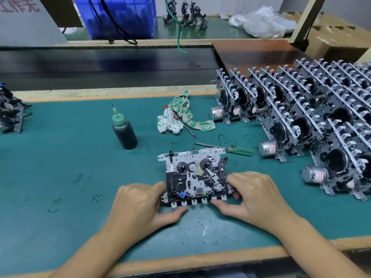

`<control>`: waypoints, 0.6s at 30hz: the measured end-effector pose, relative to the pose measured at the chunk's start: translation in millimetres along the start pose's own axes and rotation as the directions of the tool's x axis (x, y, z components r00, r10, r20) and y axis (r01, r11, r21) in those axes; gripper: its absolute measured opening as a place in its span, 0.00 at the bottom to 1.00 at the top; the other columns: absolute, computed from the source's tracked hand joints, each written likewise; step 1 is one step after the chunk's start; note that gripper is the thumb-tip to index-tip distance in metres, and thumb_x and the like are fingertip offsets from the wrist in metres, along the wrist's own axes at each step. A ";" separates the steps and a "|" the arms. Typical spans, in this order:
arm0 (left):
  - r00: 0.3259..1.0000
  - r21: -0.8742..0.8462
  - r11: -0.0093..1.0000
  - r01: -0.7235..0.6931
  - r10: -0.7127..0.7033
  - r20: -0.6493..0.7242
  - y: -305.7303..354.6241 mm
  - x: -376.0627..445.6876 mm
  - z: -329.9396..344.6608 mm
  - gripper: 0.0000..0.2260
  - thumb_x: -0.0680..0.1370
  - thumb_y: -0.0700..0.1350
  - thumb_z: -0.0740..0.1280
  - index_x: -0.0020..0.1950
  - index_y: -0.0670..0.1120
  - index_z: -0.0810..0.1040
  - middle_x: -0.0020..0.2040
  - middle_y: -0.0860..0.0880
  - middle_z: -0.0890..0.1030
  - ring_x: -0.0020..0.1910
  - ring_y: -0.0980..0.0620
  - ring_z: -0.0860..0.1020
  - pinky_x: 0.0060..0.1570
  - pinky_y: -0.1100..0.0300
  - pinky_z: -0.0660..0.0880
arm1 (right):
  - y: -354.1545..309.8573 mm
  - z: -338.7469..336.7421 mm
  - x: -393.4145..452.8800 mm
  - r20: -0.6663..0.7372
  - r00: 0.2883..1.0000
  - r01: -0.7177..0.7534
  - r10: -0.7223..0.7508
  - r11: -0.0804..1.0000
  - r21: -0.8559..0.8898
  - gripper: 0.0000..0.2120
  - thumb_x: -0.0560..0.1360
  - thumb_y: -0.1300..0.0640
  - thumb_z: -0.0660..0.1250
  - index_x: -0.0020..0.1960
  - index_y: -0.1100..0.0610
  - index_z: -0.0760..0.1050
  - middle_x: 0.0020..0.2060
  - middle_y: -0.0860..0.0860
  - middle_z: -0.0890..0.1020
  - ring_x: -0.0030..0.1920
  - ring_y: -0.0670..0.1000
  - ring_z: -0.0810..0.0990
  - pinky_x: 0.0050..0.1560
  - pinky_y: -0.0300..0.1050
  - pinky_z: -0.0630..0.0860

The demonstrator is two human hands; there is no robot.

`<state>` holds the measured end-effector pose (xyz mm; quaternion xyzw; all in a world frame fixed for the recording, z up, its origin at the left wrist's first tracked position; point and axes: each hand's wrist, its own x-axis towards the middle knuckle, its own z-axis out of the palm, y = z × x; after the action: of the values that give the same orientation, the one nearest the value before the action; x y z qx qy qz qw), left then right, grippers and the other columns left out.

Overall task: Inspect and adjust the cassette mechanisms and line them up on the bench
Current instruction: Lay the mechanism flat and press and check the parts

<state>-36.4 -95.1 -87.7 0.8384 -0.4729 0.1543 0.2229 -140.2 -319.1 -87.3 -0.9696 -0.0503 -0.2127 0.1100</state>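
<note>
Holding one cassette mechanism flat on the green mat near the front edge, the left hand and right hand curled their fingers round its two near corners. Much looked done: lined-up mechanisms stood on edge at right in three rows, too crowded to count. Others waited at far left. One oil bottle, two screwdrivers and one rag lay beyond.

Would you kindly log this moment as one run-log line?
step: inspect | both hands, left hand and right hand, grip cassette mechanism flat on bench mat | finished rows at right
</note>
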 end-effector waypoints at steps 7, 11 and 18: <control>0.998 0.061 0.997 0.050 -0.048 -0.048 1.9 -1.3 1.9 0.23 0.69 0.62 0.64 0.25 0.45 0.67 0.17 0.50 0.65 0.15 0.49 0.66 0.18 0.64 0.63 | 2.2 -2.2 1.6 0.055 0.998 -0.007 0.001 0.994 0.107 0.24 0.65 0.36 0.66 0.28 0.55 0.65 0.23 0.46 0.67 0.23 0.48 0.65 0.27 0.39 0.65; 1.000 -0.034 0.999 -0.005 0.005 0.014 -2.2 2.1 -0.5 0.26 0.72 0.67 0.60 0.27 0.46 0.66 0.17 0.50 0.65 0.16 0.48 0.67 0.17 0.64 0.66 | 1.1 -1.1 0.3 0.066 0.998 -0.011 0.008 0.999 0.051 0.24 0.67 0.36 0.63 0.28 0.56 0.65 0.22 0.46 0.67 0.23 0.48 0.65 0.29 0.37 0.63; 0.997 -0.064 0.998 -0.013 0.017 0.069 0.0 -0.3 -4.0 0.25 0.64 0.70 0.65 0.35 0.52 0.57 0.18 0.52 0.65 0.17 0.50 0.67 0.18 0.62 0.67 | -1.3 -2.1 1.8 0.055 0.997 -0.053 0.050 0.997 0.055 0.23 0.68 0.37 0.63 0.28 0.55 0.65 0.22 0.46 0.67 0.23 0.47 0.64 0.31 0.36 0.61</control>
<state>-36.8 -92.8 -84.4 0.8322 -0.4913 0.1115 0.2315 -139.5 -318.3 -84.4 -0.9724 -0.0340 -0.1824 0.1414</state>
